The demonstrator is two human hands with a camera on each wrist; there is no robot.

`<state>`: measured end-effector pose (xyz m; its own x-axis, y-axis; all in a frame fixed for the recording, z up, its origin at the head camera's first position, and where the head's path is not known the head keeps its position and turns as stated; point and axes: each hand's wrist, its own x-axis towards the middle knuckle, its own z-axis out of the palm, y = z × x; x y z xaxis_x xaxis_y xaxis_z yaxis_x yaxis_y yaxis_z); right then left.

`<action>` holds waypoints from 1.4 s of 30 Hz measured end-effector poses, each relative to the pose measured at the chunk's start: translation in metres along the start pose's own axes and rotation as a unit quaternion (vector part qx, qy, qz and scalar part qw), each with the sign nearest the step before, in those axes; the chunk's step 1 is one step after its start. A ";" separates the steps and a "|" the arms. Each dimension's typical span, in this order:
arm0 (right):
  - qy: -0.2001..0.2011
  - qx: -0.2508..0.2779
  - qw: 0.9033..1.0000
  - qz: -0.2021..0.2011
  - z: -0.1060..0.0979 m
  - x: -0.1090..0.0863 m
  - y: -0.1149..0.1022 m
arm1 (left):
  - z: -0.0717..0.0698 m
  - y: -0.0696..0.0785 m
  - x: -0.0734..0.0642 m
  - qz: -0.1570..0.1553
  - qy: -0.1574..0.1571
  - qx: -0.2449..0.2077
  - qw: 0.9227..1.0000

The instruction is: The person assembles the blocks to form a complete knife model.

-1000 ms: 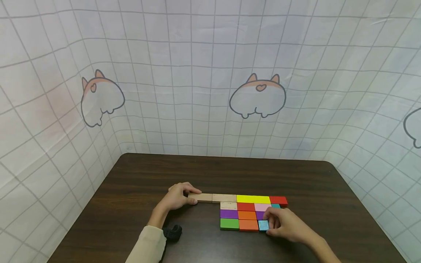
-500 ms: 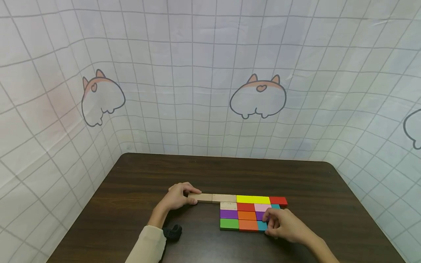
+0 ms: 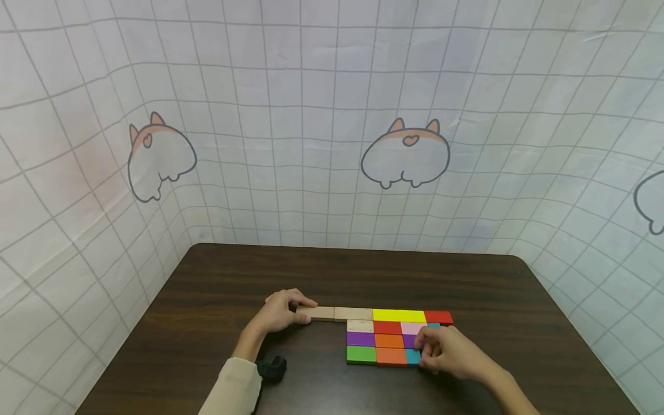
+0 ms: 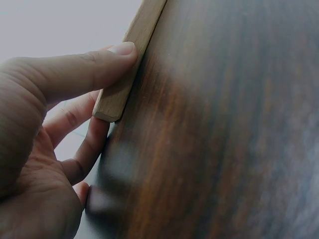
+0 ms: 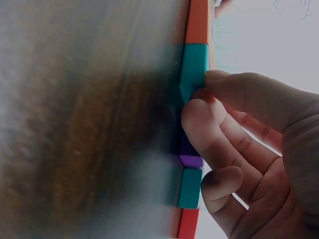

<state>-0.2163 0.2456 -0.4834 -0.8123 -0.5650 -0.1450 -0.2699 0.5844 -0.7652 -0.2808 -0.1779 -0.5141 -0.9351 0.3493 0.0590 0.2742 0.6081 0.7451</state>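
Observation:
Thumb and fingers of my left hand (image 3: 280,311) pinch the left end of a plain wooden block (image 3: 323,313). In the left wrist view the thumb lies along one face of that wooden block (image 4: 119,97), fingertips behind it. My right hand (image 3: 452,353) has its thumb and fingertips at the right end of a small teal block (image 3: 412,357), which sits flat in the nearest row beside an orange-red block (image 3: 391,357). Seen from the right wrist, the thumb meets the edge of the teal block (image 5: 195,64) and the other fingers curl in front, hiding part of it.
Flat blocks form close rows: yellow (image 3: 398,315) and red (image 3: 438,317) at the back, then red, pink (image 3: 414,328), purple (image 3: 360,338), orange (image 3: 389,341) and green (image 3: 361,354). The dark wooden table (image 3: 311,271) ends at a gridded white curtain (image 3: 290,173).
A second ago the teal block's top looked pale and tilted; it has settled flat and slightly left against the orange-red block, the right fingers following. The left hand has kept its place.

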 end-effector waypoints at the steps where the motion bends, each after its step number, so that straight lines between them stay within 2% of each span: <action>1: 0.001 0.001 1.000 -0.003 -0.001 0.001 0.000 | 0.000 0.000 0.000 -0.001 0.000 0.001 1.000; 6: 0.002 0.005 1.000 -0.018 -0.008 0.004 -0.001 | 0.000 0.000 0.000 0.000 0.002 0.006 1.000; 12: 0.053 -0.025 0.998 -0.037 -0.028 0.004 -0.001 | 0.000 -0.001 0.000 0.005 0.001 0.005 1.000; 17: 0.095 -0.023 0.995 -0.026 -0.045 0.001 0.003 | 0.002 -0.001 0.000 0.013 0.001 0.003 1.000; 22: 0.118 -0.012 0.993 -0.005 -0.056 0.000 0.009 | 0.004 0.000 -0.001 0.021 0.000 0.002 1.000; 28: 0.136 -0.022 0.990 0.007 -0.061 -0.001 0.014 | 0.000 0.001 -0.002 0.005 0.001 -0.004 1.000; 32: 0.146 -0.028 0.989 0.010 -0.065 -0.002 0.016 | -0.009 0.007 -0.003 0.004 0.025 -0.001 1.000; 36: 0.158 -0.043 0.986 0.006 -0.072 -0.003 0.017 | -0.021 0.021 -0.005 0.029 0.057 0.011 0.998; 42: 0.181 -0.087 0.980 0.000 -0.085 0.000 0.014 | -0.040 0.039 -0.006 0.071 0.097 0.074 0.990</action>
